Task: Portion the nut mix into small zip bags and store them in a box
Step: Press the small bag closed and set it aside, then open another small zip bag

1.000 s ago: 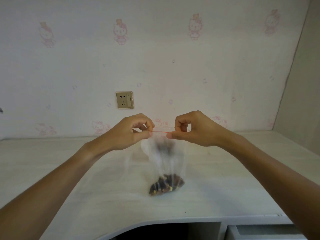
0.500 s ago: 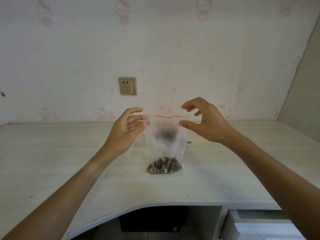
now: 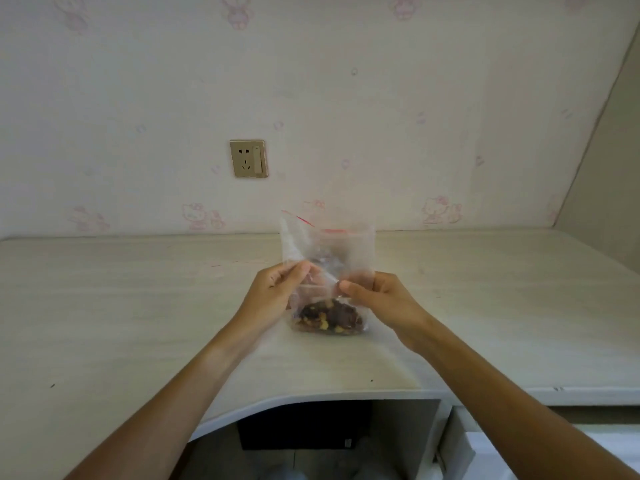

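A clear zip bag [image 3: 329, 247] with a red seal strip stands upright on the pale desk [image 3: 138, 306], with a small heap of nut mix [image 3: 329, 318] in its bottom. My left hand [image 3: 273, 292] grips the bag's left side at mid-height, fingers curled on the plastic. On the other side my right hand [image 3: 377, 297] pinches the plastic between thumb and fingers. The bag's top rises free above both hands, its red strip slanting. No box is in view.
The desk meets a pink patterned wall with a socket plate [image 3: 248, 158]. A curved cut-out runs along the desk's front edge, with a dark opening [image 3: 304, 424] below it. A white drawer unit [image 3: 519, 452] sits at the lower right.
Both hands let go of the red seal strip at the bag's top and dropped down to hold the bag's sides at mid-height. The bag settled upright on the desk.
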`<state>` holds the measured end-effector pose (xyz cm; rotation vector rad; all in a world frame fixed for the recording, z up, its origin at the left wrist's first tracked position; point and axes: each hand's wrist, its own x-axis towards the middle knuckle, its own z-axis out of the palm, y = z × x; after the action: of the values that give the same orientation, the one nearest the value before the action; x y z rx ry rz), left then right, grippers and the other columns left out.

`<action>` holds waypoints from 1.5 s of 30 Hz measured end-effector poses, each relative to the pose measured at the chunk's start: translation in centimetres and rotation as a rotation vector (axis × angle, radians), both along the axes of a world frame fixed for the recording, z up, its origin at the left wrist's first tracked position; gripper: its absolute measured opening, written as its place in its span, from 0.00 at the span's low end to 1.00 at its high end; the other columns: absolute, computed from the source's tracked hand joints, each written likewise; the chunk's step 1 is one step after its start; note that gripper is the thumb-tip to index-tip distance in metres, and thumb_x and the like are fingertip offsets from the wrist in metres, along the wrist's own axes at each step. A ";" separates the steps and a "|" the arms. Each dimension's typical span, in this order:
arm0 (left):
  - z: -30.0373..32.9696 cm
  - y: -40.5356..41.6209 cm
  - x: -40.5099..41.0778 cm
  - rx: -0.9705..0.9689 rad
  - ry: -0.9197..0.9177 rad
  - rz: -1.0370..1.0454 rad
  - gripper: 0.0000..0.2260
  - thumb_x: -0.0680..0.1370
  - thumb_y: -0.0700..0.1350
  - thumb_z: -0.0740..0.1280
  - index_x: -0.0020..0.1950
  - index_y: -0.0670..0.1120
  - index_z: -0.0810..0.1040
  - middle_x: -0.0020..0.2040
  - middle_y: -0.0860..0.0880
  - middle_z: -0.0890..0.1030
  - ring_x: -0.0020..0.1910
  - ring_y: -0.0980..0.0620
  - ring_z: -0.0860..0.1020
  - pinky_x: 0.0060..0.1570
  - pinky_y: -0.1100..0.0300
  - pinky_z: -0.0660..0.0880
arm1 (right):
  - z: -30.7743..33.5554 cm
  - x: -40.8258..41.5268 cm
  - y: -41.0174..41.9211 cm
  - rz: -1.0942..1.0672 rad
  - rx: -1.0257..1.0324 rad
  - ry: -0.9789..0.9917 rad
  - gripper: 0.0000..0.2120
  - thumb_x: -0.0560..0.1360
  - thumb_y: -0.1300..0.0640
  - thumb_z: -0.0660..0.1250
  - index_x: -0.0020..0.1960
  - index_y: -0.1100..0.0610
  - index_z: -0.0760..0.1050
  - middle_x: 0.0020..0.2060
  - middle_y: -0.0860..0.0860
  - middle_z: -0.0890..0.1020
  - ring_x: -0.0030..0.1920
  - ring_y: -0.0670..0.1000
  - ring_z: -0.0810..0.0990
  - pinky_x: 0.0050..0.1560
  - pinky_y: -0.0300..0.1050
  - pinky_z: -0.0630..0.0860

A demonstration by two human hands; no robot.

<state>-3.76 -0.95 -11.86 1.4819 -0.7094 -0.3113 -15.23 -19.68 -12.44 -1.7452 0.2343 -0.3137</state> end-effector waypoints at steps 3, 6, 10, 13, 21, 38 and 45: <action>0.4 -1.1 -0.3 -0.095 0.049 -0.031 0.10 0.79 0.52 0.68 0.50 0.50 0.89 0.51 0.46 0.88 0.48 0.49 0.88 0.46 0.55 0.85 | -0.2 -0.3 0.1 -0.042 0.115 -0.072 0.12 0.83 0.54 0.66 0.50 0.58 0.86 0.45 0.58 0.86 0.36 0.47 0.78 0.36 0.35 0.75; 0.1 -2.1 -0.5 -0.060 -0.073 -0.027 0.10 0.78 0.55 0.68 0.50 0.57 0.88 0.50 0.54 0.88 0.46 0.59 0.86 0.44 0.61 0.83 | 0.2 -1.4 -0.6 -0.081 0.152 -0.093 0.17 0.85 0.52 0.63 0.46 0.59 0.85 0.43 0.67 0.83 0.32 0.54 0.74 0.27 0.40 0.70; -1.8 -4.1 -0.3 0.047 -0.167 -0.126 0.09 0.79 0.56 0.68 0.53 0.57 0.86 0.52 0.53 0.88 0.52 0.54 0.86 0.53 0.58 0.83 | 1.3 -2.9 -4.6 -0.273 0.280 -0.164 0.19 0.85 0.53 0.61 0.41 0.57 0.83 0.39 0.60 0.86 0.35 0.57 0.82 0.33 0.45 0.75; -3.9 -5.5 0.0 0.212 -0.464 -0.168 0.06 0.81 0.53 0.70 0.55 0.58 0.85 0.53 0.59 0.86 0.55 0.59 0.84 0.57 0.65 0.78 | 2.4 -2.8 -8.9 -0.422 0.387 -0.183 0.16 0.84 0.53 0.61 0.42 0.58 0.81 0.40 0.58 0.86 0.37 0.54 0.85 0.31 0.39 0.77; -5.8 -6.4 1.1 0.390 -0.885 -0.218 0.11 0.82 0.59 0.64 0.59 0.59 0.83 0.59 0.68 0.79 0.63 0.67 0.76 0.63 0.67 0.70 | 1.8 3.2 -17.6 -0.596 0.452 -0.122 0.16 0.84 0.56 0.62 0.40 0.61 0.78 0.30 0.55 0.84 0.31 0.51 0.85 0.31 0.40 0.80; -5.6 -6.4 0.6 0.324 -0.788 -0.171 0.05 0.82 0.50 0.70 0.57 0.57 0.83 0.55 0.64 0.82 0.56 0.61 0.81 0.57 0.60 0.79 | 1.4 -0.3 -16.4 -0.787 -0.191 -0.065 0.21 0.80 0.57 0.68 0.70 0.57 0.68 0.47 0.47 0.79 0.44 0.42 0.78 0.43 0.32 0.75; -3.4 -1.9 0.5 0.346 -0.718 -0.092 0.07 0.80 0.54 0.68 0.57 0.61 0.82 0.55 0.67 0.83 0.54 0.62 0.83 0.54 0.69 0.77 | -0.1 -0.9 -5.6 -0.361 -0.355 -0.100 0.07 0.81 0.59 0.68 0.58 0.55 0.76 0.46 0.50 0.83 0.47 0.45 0.81 0.42 0.31 0.75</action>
<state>-3.26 -2.81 -15.23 1.9125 -1.3470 0.0497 -16.11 -25.30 -12.54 -2.0269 0.4438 -0.7402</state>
